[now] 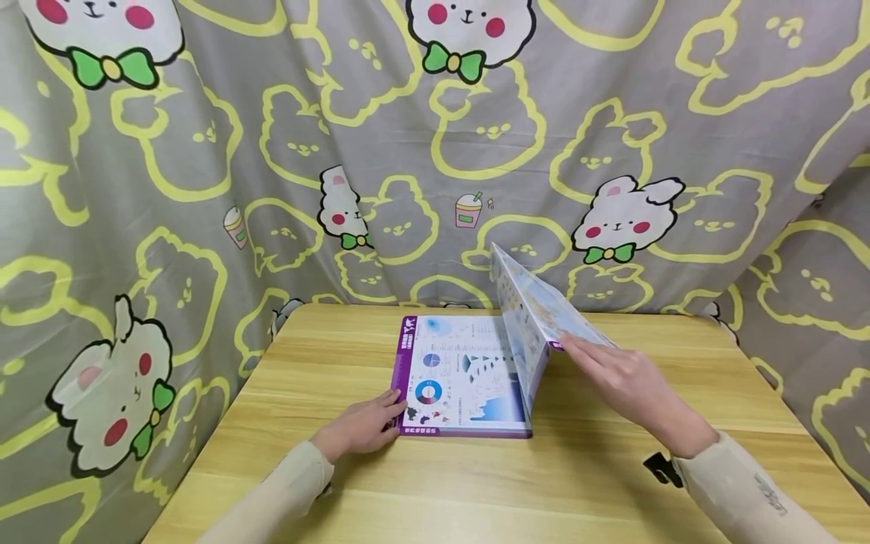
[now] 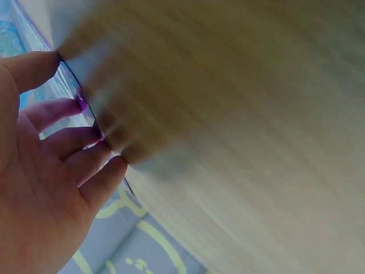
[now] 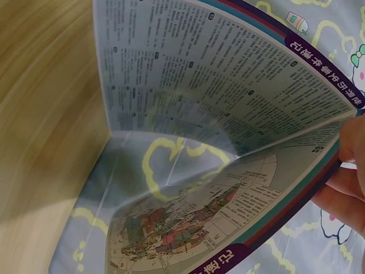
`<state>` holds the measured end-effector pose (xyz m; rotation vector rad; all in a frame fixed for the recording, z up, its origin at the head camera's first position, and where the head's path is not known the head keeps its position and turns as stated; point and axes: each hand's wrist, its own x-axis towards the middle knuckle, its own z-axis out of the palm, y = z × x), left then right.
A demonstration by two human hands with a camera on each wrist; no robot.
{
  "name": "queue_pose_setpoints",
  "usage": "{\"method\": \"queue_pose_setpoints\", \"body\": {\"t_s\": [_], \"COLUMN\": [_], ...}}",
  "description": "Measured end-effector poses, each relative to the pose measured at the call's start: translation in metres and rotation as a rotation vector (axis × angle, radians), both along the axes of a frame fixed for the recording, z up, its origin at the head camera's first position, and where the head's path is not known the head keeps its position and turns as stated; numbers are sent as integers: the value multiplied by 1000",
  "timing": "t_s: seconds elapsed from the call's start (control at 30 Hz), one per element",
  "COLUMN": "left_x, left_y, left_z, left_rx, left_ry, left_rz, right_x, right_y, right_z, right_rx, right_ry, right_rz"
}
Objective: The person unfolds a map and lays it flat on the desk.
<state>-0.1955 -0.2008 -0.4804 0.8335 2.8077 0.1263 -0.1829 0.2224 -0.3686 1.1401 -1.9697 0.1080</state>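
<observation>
A glossy fold-out map (image 1: 448, 378) with purple borders lies on the wooden table, its left panel flat and showing charts and diagrams. My left hand (image 1: 363, 423) rests at that panel's lower left edge; in the left wrist view, the thumb and fingertips of this hand (image 2: 51, 165) touch the edge. To the right, a raised section (image 1: 523, 317) stands tilted up from the flat part. My right hand (image 1: 628, 381) pinches its near corner. From the right wrist, the raised section parts into a text panel (image 3: 171, 68) and a panel with a coloured map (image 3: 177, 222), gripped by the right fingers (image 3: 342, 194).
The wooden table (image 1: 272, 385) extends around the fold-out map on all sides. A grey curtain (image 1: 408, 136) with yellow outlines and rabbit prints hangs behind the table and along both sides. A black strap (image 1: 662, 468) sticks out at the right cuff.
</observation>
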Motion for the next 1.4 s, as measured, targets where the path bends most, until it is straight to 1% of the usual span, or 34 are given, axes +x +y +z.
{"method": "queue_pose_setpoints", "body": {"t_s": [0.13, 0.3, 0.43, 0.73, 0.9, 1.17, 1.4], "left_x": [0, -1, -1, 0, 1, 2, 3], "left_y": [-5, -12, -16, -22, -26, -34, -39], "left_z": [-1, -3, -3, 0, 0, -1, 0], "left_rx": [18, 35, 42, 56, 57, 55, 69], "left_ry": [-7, -5, 1, -16, -23, -13, -3], "left_rz": [23, 45, 51, 81, 96, 124, 113], "right_x": [1, 0, 0, 1, 1, 0, 1], "right_y": [5, 11, 16, 27, 33, 42, 48], "right_z": [-1, -3, -6, -12, -17, -26, -30], "right_rx": [-10, -47, -69, -102, -107, -116, -70], "right_ry": [9, 37, 54, 63, 48, 37, 10], "right_rz": [-7, 15, 25, 26, 4, -28, -66]}}
